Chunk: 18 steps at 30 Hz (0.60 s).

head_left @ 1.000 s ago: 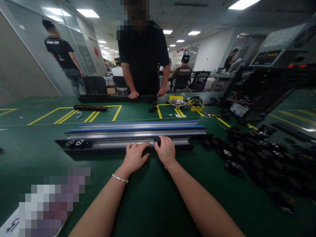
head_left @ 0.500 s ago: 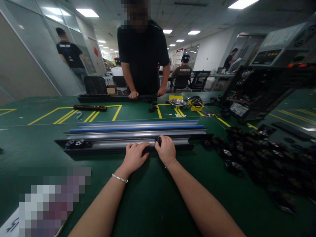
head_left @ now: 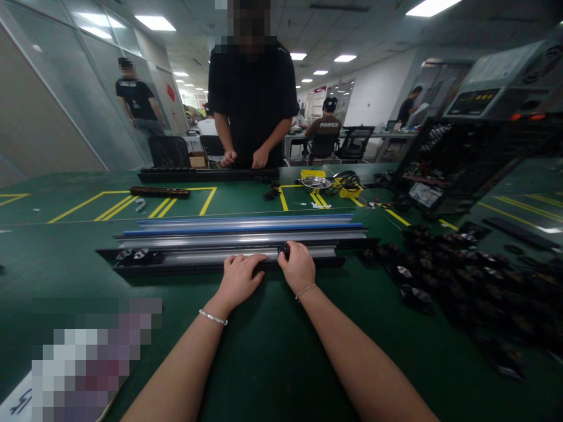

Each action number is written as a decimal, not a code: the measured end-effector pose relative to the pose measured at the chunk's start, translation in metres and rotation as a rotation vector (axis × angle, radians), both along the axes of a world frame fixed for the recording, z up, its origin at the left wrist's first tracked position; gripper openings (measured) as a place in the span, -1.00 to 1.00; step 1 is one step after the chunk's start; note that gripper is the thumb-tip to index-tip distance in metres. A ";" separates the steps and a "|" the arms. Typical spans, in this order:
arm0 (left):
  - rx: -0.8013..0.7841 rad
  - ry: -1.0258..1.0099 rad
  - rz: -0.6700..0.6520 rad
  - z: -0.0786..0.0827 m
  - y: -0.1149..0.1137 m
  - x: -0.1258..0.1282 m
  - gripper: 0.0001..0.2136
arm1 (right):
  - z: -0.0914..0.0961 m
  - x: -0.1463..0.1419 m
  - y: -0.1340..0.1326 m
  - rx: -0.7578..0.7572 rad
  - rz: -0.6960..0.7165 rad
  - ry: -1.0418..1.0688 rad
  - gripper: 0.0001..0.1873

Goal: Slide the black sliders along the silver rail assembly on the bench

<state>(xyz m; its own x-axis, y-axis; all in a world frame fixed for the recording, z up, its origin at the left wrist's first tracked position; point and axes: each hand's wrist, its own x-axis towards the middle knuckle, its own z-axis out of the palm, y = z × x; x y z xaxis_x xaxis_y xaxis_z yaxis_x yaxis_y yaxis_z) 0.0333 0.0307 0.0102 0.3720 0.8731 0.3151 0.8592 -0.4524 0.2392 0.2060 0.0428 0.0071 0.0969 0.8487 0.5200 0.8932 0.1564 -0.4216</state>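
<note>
A long black rail with a silvery channel (head_left: 206, 256) lies crosswise in front of me. My left hand (head_left: 240, 278) rests over its near edge, fingers stretched and thumb apart; the fingertips are partly hidden in the channel. Just to the right, my right hand (head_left: 298, 266) is closed on a small black part (head_left: 285, 251) at the same rail. Most of that part is covered by the fingers, so its exact kind does not show. Several similar black parts with shiny tops (head_left: 139, 255) sit at the rail's left end.
Behind lie another black rail (head_left: 241, 239) and a blue-edged rail (head_left: 246, 224). Loose black parts (head_left: 475, 281) are heaped at right, near an open computer case (head_left: 433, 170). Across the green table stands a person (head_left: 250, 99) at a black rail (head_left: 206, 175). A metal bowl (head_left: 315, 183) sits nearby.
My right hand and the black part have shifted slightly right; my left hand stays put. The person across has drawn both hands closer together. Someone in the left background has moved.
</note>
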 end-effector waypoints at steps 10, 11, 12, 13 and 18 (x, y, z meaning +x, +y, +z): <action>-0.002 -0.008 0.001 0.000 0.001 0.000 -0.68 | -0.002 0.003 -0.001 0.014 -0.020 0.020 -0.67; -0.003 -0.006 0.000 0.000 0.001 0.000 -0.68 | -0.002 0.004 -0.001 0.018 -0.021 0.019 -0.68; -0.003 -0.003 -0.001 0.000 0.001 0.000 -0.68 | -0.002 0.005 -0.002 0.020 -0.024 0.018 -0.68; -0.003 0.000 -0.001 0.000 0.001 0.000 -0.68 | -0.003 0.007 -0.002 0.020 -0.028 0.015 -0.68; -0.001 0.000 0.000 0.000 0.000 0.000 -0.68 | -0.003 0.012 -0.004 0.020 -0.054 0.017 -0.67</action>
<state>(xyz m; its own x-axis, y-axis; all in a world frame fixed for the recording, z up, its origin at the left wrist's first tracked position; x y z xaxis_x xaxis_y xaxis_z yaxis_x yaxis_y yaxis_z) 0.0328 0.0311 0.0099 0.3719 0.8733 0.3147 0.8592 -0.4522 0.2395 0.2183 0.0389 0.0039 0.1512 0.8314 0.5347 0.8931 0.1170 -0.4343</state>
